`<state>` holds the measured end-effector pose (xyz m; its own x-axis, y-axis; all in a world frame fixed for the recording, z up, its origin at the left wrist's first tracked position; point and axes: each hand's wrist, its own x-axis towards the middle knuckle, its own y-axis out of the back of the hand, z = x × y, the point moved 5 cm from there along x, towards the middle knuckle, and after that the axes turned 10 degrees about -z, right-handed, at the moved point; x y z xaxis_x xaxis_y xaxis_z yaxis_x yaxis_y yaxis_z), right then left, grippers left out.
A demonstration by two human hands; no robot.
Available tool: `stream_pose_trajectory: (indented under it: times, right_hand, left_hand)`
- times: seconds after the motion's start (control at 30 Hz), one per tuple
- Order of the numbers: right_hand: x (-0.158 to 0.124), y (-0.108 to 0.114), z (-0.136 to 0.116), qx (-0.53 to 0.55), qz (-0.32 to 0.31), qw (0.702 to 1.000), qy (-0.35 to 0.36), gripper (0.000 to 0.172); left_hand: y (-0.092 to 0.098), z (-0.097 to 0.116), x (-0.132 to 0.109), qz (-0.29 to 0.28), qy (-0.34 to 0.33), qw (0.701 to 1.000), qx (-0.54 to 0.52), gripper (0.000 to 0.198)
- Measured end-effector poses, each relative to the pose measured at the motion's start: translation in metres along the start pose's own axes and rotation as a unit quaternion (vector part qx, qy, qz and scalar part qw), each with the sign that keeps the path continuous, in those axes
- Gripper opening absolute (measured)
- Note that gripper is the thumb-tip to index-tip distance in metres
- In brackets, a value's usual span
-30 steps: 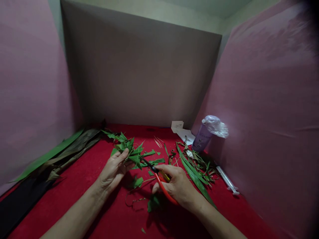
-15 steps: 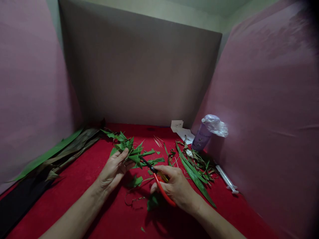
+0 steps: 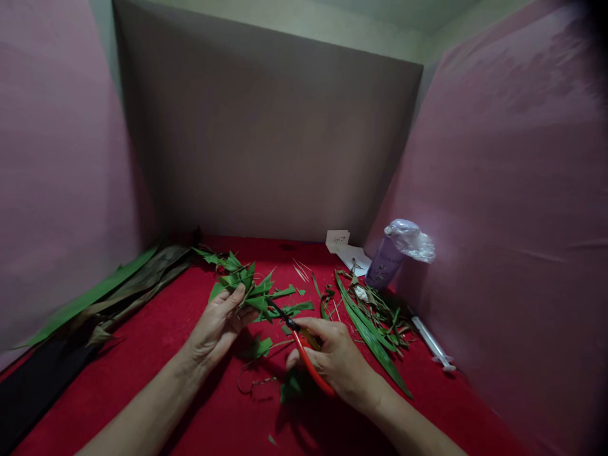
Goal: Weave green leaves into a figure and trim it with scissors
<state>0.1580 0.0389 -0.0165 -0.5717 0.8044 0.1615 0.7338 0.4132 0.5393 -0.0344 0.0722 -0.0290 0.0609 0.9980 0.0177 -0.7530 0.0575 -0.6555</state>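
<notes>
A bundle of cut green leaves [image 3: 244, 278] is pinched between the thumb and fingers of my left hand [image 3: 221, 320], a little above the red cloth. My right hand [image 3: 335, 354] is closed round the red and yellow handles of a pair of pliers-like cutters [image 3: 304, 351]. Their dark jaws point up and left and reach the right edge of the leaves. Whether the jaws touch a leaf I cannot tell. Under my hands lie a leaf scrap [image 3: 259, 348] and a thin curled tendril [image 3: 256, 382].
Long green and dried leaves [image 3: 128, 275] lie on the left beside a black strip [image 3: 42, 386]. On the right are long leaf blades [image 3: 370, 332], a heap of stems [image 3: 389, 313], a white syringe [image 3: 432, 342], and a purple container [image 3: 384, 261] with clear plastic on top. Thin sticks [image 3: 301, 271] lie farther back.
Almost nothing differs. Both hands keep their places, with the cutters' jaws still at the right side of the leaf bundle.
</notes>
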Motion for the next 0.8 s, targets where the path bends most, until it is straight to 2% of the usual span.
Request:
stream_pose_trajectory:
  times: [0.27,0.5,0.8]
  right_hand:
    - [0.0001,-0.0009,-0.0005,0.019,-0.003,1.0,-0.007,0.013]
    - [-0.0001,-0.0033,-0.0053,0.058,-0.006,0.998,0.01,0.007]
    - [-0.0022,-0.0032,-0.0089,0.062,0.006,0.998,-0.012,0.012]
  left_hand:
    - [0.0006,-0.0005,0.0011,0.003,-0.005,1.0,0.001,0.007]
    - [-0.0002,-0.0003,0.0023,-0.025,-0.009,1.0,0.0,0.006]
    - [-0.003,0.0009,-0.0002,-0.027,-0.017,0.999,0.016,0.011]
